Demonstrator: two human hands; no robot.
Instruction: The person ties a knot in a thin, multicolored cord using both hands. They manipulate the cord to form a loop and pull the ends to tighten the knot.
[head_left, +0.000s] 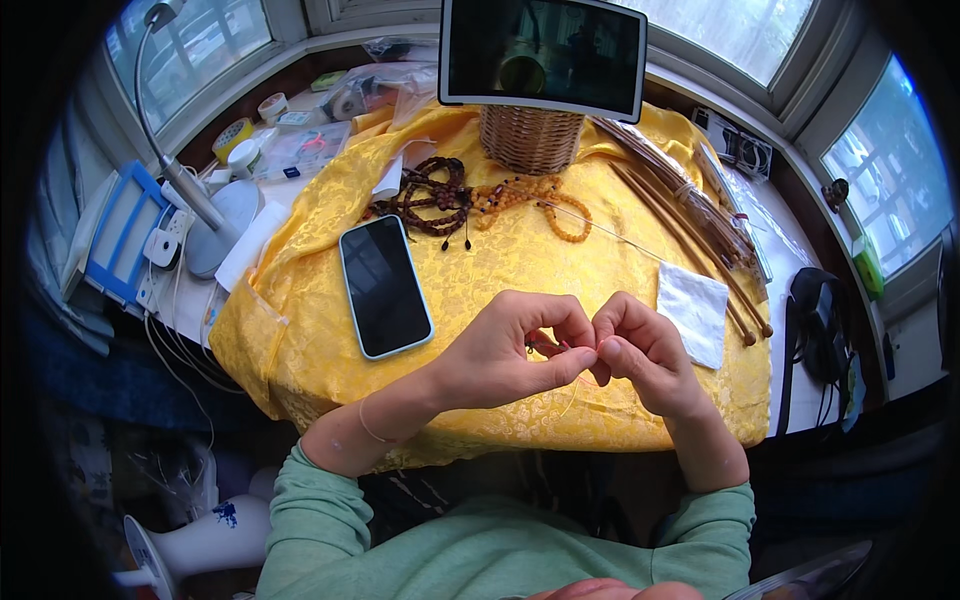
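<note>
My left hand (517, 349) and my right hand (649, 356) meet fingertip to fingertip above the front of a yellow brocade cloth (480, 277). Both pinch a thin red cord (589, 380); a dark part of it shows inside the curl of my left fingers, and what the fingertips cover is hidden. A fine yellow thread hangs just below the hands. Left of them lies a smartphone (386, 286) with a dark screen. A folded white cloth (691, 313) is just beyond my right hand.
Dark bead strings (435, 202) and amber bead strings (570, 217) lie farther back, before a wicker basket (531, 139) and a tablet (541, 56). Wooden knitting needles (675, 244) rest at the right. A desk lamp (199, 199), cables and a clear plastic box (304, 150) stand at the left.
</note>
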